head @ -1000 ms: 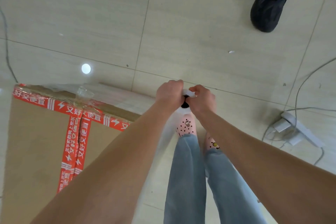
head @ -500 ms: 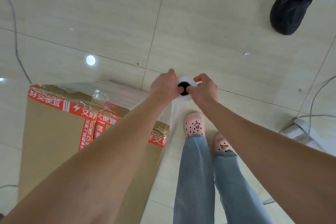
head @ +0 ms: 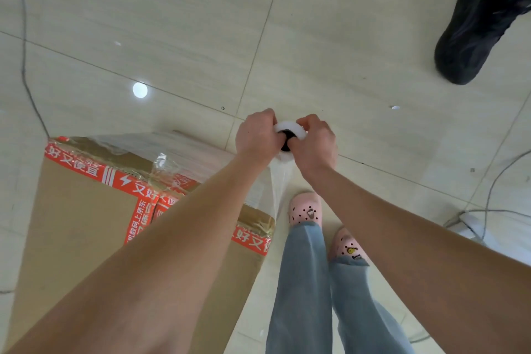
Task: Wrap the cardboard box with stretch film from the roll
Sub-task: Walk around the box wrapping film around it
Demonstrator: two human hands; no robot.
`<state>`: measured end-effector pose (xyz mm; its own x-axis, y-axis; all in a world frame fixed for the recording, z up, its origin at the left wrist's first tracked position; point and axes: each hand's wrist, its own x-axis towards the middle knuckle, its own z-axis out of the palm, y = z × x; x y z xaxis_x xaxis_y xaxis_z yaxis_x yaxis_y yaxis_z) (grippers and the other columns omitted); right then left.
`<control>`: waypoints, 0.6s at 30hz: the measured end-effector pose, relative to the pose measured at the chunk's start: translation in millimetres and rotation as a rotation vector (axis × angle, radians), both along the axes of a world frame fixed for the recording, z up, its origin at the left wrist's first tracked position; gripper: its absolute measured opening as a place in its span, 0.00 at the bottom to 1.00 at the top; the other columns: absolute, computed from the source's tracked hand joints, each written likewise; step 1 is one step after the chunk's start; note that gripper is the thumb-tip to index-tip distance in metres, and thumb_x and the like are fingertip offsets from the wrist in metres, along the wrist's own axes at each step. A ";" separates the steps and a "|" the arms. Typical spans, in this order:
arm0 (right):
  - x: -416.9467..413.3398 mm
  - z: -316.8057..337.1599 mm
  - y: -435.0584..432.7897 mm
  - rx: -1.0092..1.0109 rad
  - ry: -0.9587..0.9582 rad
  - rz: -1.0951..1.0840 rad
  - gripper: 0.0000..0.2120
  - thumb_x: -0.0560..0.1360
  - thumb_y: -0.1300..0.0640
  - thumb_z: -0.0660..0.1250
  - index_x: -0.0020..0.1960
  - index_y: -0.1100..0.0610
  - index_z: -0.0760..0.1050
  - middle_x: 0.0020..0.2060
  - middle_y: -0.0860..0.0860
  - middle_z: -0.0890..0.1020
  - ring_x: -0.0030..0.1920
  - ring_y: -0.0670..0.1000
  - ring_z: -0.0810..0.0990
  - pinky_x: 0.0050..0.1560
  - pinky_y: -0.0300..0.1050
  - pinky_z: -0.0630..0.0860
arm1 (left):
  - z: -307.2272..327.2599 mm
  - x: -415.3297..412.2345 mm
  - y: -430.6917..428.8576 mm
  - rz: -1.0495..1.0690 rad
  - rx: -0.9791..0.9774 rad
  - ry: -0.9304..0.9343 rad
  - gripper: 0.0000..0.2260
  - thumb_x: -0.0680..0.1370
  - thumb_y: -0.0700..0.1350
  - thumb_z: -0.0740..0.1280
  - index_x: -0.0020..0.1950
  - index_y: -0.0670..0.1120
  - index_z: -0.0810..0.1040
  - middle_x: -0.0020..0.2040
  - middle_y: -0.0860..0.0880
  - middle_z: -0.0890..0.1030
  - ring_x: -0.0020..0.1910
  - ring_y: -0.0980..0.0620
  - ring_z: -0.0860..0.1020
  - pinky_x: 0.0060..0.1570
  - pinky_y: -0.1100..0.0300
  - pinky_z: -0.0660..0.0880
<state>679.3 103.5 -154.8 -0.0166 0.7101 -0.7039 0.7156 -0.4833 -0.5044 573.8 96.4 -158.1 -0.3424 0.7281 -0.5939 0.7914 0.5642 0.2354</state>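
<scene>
A tall cardboard box (head: 74, 227) with red printed tape stands on the floor at the lower left. Clear stretch film (head: 201, 149) covers its far side and runs to the box's right corner. The white film roll (head: 287, 128) is held upright, seen end-on with its dark core. My left hand (head: 257, 136) grips the roll from the left. My right hand (head: 314, 142) grips it from the right. A sheet of film (head: 280, 181) hangs below the roll toward the box corner.
My feet in pink clogs (head: 306, 210) stand just right of the box. Another person's black shoe (head: 477, 23) is at the upper right. A power strip with cables (head: 471, 221) lies at the right edge. A thin cable (head: 24, 66) runs along the left.
The box's right corner has come into view as I stepped around it. Both hands stay on the roll, and the film now stretches past the corner.
</scene>
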 end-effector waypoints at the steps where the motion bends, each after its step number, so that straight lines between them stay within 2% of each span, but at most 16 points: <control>1: -5.3 1.7 4.8 0.008 -0.023 0.033 0.17 0.72 0.61 0.65 0.59 0.51 0.72 0.55 0.50 0.75 0.46 0.52 0.74 0.41 0.43 0.68 | 1.8 -2.5 0.4 0.101 -0.021 -0.012 0.06 0.72 0.44 0.66 0.46 0.43 0.74 0.38 0.49 0.75 0.39 0.47 0.73 0.34 0.58 0.67; 3: -15.3 4.9 16.0 0.001 -0.061 0.080 0.18 0.73 0.63 0.63 0.61 0.49 0.72 0.56 0.51 0.75 0.49 0.54 0.76 0.42 0.44 0.69 | 5.7 -8.0 3.4 0.280 -0.092 -0.063 0.09 0.72 0.47 0.67 0.47 0.43 0.73 0.40 0.49 0.75 0.40 0.47 0.75 0.34 0.58 0.67; 5: -20.9 5.4 25.6 -0.017 -0.091 0.105 0.18 0.73 0.64 0.62 0.59 0.48 0.74 0.57 0.51 0.76 0.52 0.55 0.77 0.42 0.44 0.69 | 9.6 -11.3 8.4 0.302 -0.162 -0.098 0.11 0.73 0.47 0.68 0.51 0.42 0.73 0.44 0.47 0.77 0.44 0.46 0.77 0.37 0.57 0.69; 8: -18.7 6.1 33.1 -0.028 -0.121 0.134 0.17 0.74 0.64 0.61 0.59 0.48 0.75 0.57 0.51 0.77 0.52 0.55 0.77 0.43 0.43 0.70 | 12.7 -7.7 16.9 0.034 -0.127 -0.073 0.11 0.75 0.43 0.66 0.56 0.42 0.71 0.49 0.45 0.78 0.48 0.44 0.78 0.38 0.55 0.71; 10: -14.9 5.8 36.0 -0.030 -0.120 0.180 0.16 0.74 0.64 0.61 0.58 0.48 0.75 0.56 0.51 0.77 0.52 0.55 0.77 0.42 0.43 0.69 | 13.7 -0.8 22.2 -0.177 -0.065 -0.009 0.09 0.76 0.41 0.63 0.56 0.42 0.71 0.50 0.45 0.76 0.48 0.44 0.78 0.36 0.55 0.68; 12: -11.7 5.7 39.5 -0.015 -0.133 0.243 0.15 0.75 0.63 0.60 0.57 0.49 0.75 0.55 0.52 0.77 0.52 0.56 0.77 0.41 0.44 0.67 | 12.5 5.1 28.6 -0.297 -0.029 0.054 0.09 0.77 0.39 0.61 0.56 0.42 0.71 0.51 0.44 0.75 0.48 0.43 0.78 0.36 0.55 0.66; 15: -14.1 4.7 48.4 0.010 -0.144 0.311 0.13 0.75 0.62 0.60 0.56 0.50 0.75 0.53 0.53 0.78 0.52 0.56 0.77 0.42 0.44 0.67 | 10.7 2.9 40.3 -0.322 -0.046 0.075 0.08 0.76 0.39 0.61 0.55 0.41 0.72 0.51 0.44 0.76 0.47 0.42 0.78 0.36 0.55 0.67; 18: -28.2 6.3 62.3 0.011 -0.156 0.402 0.13 0.74 0.62 0.61 0.55 0.49 0.76 0.54 0.52 0.77 0.52 0.57 0.77 0.41 0.44 0.66 | 8.9 -11.4 49.5 -0.246 -0.062 0.083 0.05 0.76 0.40 0.60 0.50 0.43 0.72 0.47 0.44 0.77 0.46 0.42 0.78 0.36 0.55 0.67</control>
<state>651.1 165.7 -148.6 -0.1875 0.6761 -0.7126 0.9138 -0.1461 -0.3790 562.3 145.9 -149.1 -0.2090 0.7588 -0.6169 0.9218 0.3634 0.1348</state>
